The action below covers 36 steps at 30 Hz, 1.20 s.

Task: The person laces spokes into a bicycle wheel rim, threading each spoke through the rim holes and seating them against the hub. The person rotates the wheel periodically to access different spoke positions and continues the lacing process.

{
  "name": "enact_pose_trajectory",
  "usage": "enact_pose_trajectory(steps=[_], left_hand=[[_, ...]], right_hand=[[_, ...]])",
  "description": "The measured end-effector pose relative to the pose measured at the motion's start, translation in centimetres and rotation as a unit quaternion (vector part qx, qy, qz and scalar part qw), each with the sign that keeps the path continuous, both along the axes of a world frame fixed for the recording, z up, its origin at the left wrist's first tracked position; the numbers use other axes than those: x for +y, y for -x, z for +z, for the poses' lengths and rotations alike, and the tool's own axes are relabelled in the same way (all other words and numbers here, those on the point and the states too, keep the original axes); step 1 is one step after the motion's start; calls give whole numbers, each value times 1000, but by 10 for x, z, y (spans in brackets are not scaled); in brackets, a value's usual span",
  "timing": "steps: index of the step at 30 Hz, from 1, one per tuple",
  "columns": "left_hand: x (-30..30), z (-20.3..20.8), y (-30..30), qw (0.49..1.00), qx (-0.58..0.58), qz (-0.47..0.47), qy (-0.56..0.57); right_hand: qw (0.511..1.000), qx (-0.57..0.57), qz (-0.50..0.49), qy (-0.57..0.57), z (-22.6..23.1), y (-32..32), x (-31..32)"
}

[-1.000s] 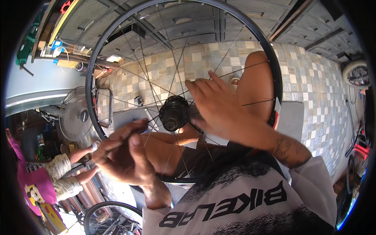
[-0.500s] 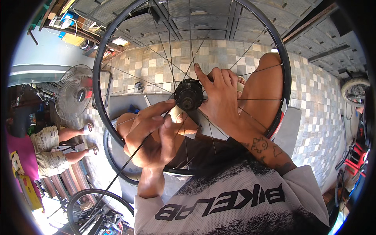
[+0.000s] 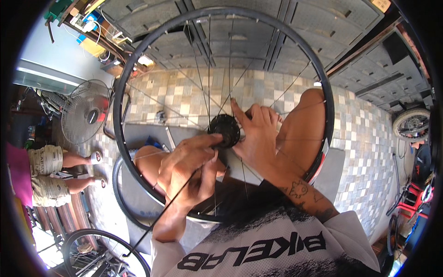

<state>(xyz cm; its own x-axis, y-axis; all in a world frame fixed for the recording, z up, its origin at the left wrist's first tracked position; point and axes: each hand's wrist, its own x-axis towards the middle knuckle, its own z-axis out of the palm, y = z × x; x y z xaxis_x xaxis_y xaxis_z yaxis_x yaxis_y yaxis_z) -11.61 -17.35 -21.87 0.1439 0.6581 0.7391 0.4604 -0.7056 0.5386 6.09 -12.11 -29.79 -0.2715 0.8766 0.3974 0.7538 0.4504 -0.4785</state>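
A bicycle wheel, its black rim (image 3: 328,99) partly laced with thin spokes, is held over my lap. At its middle sits a black hub (image 3: 225,130). My left hand (image 3: 187,168) is closed around a loose dark spoke (image 3: 168,203), whose hooked end points down to the lower left. The fingertips of that hand touch the hub's near left side, and the spoke's other end is hidden by them. My right hand (image 3: 258,131) grips the wheel at the hub's right side, its index finger stretched along a laced spoke and its other fingers curled.
A standing fan (image 3: 85,113) is at the left, near another person's legs (image 3: 76,171). More wheels lie at the lower left (image 3: 69,240) and far right (image 3: 412,125). Grey drawers (image 3: 240,55) line the far side, beyond the tiled floor (image 3: 364,138). A red stool (image 3: 417,198) stands right.
My left hand has moved right, its fingertips now over the hub's near left part, carrying the loose spoke. The wheel appears lower in view; the right hand keeps its hold.
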Motion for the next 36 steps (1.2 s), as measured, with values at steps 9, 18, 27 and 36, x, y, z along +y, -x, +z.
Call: enact_pose_trajectory(steps=[9,18,27,36], left_hand=[[16,20,0,996,70,-56,15],[31,33,-4,974,202,-72,77],[29,40,-2,969,175,-42,172],[18,38,7,994,80,-50,56]], right_hand=[[1000,16,-3,16,1,-1,0],[999,39,-1,26,0,-2,-3],[999,47,-17,20,-5,-1,-2],[999,37,-14,4,-5,-1,0]])
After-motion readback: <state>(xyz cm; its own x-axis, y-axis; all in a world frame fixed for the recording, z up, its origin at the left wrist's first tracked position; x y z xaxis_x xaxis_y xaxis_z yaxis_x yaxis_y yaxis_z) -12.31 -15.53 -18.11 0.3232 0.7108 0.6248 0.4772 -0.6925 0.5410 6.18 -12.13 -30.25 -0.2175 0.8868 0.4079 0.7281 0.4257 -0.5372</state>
